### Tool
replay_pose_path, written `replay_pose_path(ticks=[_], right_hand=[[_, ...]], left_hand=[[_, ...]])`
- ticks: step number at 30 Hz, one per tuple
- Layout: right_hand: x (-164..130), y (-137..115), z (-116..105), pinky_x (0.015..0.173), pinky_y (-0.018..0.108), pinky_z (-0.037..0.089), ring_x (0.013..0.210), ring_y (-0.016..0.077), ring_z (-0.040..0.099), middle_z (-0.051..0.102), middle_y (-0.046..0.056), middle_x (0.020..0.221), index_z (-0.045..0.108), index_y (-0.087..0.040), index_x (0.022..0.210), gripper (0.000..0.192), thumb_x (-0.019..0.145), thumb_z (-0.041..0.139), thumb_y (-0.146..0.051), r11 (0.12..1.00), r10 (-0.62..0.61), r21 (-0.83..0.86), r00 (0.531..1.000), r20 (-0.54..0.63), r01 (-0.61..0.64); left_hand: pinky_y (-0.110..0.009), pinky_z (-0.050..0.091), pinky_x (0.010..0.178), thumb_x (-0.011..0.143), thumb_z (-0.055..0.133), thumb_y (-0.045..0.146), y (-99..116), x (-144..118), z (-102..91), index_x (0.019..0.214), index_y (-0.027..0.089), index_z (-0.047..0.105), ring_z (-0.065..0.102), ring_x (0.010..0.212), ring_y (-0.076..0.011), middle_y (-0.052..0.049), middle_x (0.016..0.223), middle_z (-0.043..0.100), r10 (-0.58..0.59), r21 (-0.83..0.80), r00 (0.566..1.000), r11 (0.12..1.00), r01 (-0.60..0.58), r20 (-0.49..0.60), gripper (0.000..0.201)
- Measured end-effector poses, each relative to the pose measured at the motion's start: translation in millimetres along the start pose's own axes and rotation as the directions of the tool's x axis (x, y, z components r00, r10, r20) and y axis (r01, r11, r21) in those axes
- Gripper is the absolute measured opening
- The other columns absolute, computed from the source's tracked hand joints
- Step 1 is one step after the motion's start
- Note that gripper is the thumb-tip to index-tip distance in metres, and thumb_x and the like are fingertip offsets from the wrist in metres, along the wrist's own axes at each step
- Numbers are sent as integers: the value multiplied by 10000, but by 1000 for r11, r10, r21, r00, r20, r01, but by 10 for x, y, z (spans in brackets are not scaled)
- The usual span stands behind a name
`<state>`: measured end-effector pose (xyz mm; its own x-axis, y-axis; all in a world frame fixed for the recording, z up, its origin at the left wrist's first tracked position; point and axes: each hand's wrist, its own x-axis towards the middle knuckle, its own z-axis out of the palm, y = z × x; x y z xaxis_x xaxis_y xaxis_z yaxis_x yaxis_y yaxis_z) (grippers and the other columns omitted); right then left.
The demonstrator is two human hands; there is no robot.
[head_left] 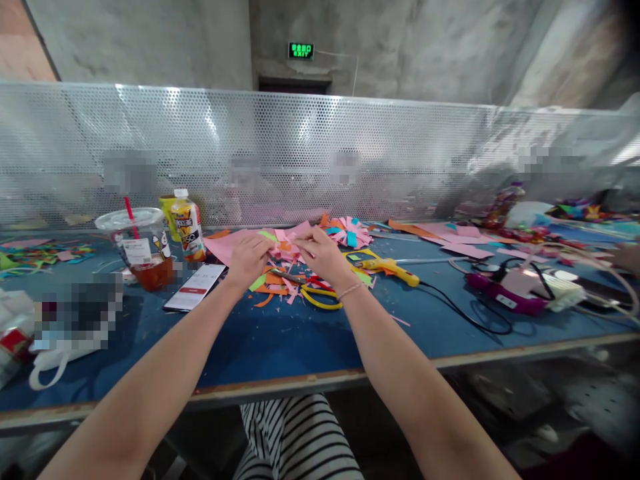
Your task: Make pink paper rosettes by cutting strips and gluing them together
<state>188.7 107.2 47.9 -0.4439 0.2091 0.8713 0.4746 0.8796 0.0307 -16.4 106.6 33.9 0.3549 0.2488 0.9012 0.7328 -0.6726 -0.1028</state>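
Right now both my arms stretch forward over the blue table (280,347), wrists close together. My left hand (247,259) and right hand (323,253) have fingers pinched narrow on a pink paper piece (286,241) between them, above yellow scissors (320,295). Beyond lies a paper flower (350,233).

The desk (280,340) is blue, strewn with pink, orange and green paper scraps (280,277). Yellow marks the scissors (320,297) handles and the glue gun (393,268); a pink paper sheet (225,245) lies by a clear cup (140,247) with a red straw. The trousers (300,437) are black-and-white striped.
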Motion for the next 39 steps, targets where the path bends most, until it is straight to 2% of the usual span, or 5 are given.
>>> replay_pose_path(ticks=[10, 16, 20, 29, 39], right_hand=[[-64, 111, 80, 757, 308, 468, 821, 148, 523, 524, 86, 911, 667, -156, 953, 283, 786, 448, -89, 997, 77, 15, 974, 214, -82], [-62, 72, 87, 734, 288, 456, 764, 129, 561, 625, 43, 878, 596, -195, 1124, 449, 718, 450, -72, 957, 235, 99, 931, 280, -271], [-35, 77, 70, 658, 247, 447, 681, 107, 551, 625, 29, 803, 587, -158, 1094, 396, 732, 437, -104, 877, 366, 197, 875, 317, -439], [-13, 135, 62, 617, 226, 438, 640, 92, 525, 603, 35, 855, 604, -157, 875, 214, 762, 424, -138, 787, 440, 250, 796, 415, -565], [14, 63, 5, 506, 209, 379, 518, 95, 434, 487, -28, 552, 648, -177, 941, 263, 744, 481, -226, 595, 500, 396, 708, 499, -700]], left_hand=[[-309, 476, 759, 699, 502, 140, -22, 12, 23, 872, 209, 640, 618, 817, -174, -21, 855, 682, -206, -139, 924, 955, 261, 322, 231], [-308, 491, 754, 637, 545, 141, 19, 34, -12, 868, 205, 644, 627, 794, -174, -25, 841, 683, -322, -263, 851, 853, 451, 416, 260], [-295, 496, 728, 613, 577, 154, 32, 40, -29, 855, 201, 640, 628, 793, -179, -32, 832, 678, -387, -291, 808, 791, 538, 443, 255], [-309, 492, 747, 607, 620, 223, 32, 65, -36, 865, 199, 655, 631, 813, -192, -45, 849, 681, -375, -299, 758, 755, 584, 533, 262], [-284, 477, 666, 595, 615, 225, 28, 54, -25, 839, 178, 648, 622, 734, -173, -40, 764, 665, -388, -316, 710, 699, 642, 588, 251]])
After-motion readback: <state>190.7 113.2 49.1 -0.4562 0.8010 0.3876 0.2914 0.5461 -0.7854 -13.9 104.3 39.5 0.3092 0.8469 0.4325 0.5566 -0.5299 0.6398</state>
